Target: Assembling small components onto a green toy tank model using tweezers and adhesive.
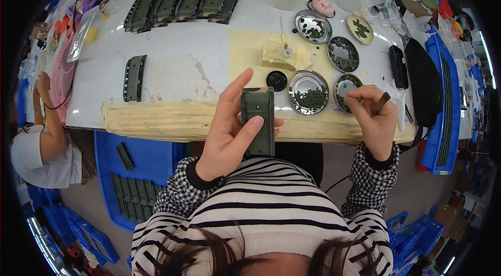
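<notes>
Here, green part (259, 104) near table edge (156, 123)

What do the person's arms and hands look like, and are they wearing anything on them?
The left hand and right hand are bare, with no gloves. Both forearms wear black-and-white checked sleeves ending in plain black cuffs. Further up, there's a cream-white top with black stripes.

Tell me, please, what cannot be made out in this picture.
In the head view:
Underside of the green part: turned away, backed by the left hand.
Anything pinched by the right hand: hidden by fingers.
Little green bits: shapes too small.
Person at left: partly lost in dark rim.
</notes>
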Demonstrator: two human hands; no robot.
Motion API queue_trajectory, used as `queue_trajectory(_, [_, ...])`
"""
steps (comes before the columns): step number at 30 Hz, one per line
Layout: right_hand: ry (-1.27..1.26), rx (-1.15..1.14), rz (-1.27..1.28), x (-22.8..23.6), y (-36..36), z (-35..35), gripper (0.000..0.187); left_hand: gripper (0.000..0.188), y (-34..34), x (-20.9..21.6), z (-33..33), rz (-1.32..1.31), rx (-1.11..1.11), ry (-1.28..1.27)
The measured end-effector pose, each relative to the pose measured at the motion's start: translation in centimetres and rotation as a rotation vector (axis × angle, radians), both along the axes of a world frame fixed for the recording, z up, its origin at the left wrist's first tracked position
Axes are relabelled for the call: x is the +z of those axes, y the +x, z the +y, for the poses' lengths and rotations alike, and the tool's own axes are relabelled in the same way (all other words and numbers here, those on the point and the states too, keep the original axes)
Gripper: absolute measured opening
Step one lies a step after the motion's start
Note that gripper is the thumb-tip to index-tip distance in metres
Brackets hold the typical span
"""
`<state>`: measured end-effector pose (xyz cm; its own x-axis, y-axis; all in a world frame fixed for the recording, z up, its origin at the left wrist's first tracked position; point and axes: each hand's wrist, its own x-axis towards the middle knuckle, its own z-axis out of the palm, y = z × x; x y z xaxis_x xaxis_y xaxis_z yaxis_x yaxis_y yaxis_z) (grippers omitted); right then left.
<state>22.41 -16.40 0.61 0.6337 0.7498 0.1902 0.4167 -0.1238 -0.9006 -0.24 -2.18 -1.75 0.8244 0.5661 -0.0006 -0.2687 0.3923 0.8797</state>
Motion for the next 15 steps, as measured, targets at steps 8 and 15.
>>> queue_trajectory(8, [0.161, 0.295, 0.184, 0.4, -6.9, 4.1, 0.018, 0.02, 0.9, -0.3, 0.0, 0.037, -0.075, 0.027])
queue_trajectory(15, [0.171, 0.313, -0.363, 0.9, -8.2, 5.3, 0.026, 0.016, 0.0, -1.0, 0.4, 0.046, 0.053, 0.04])
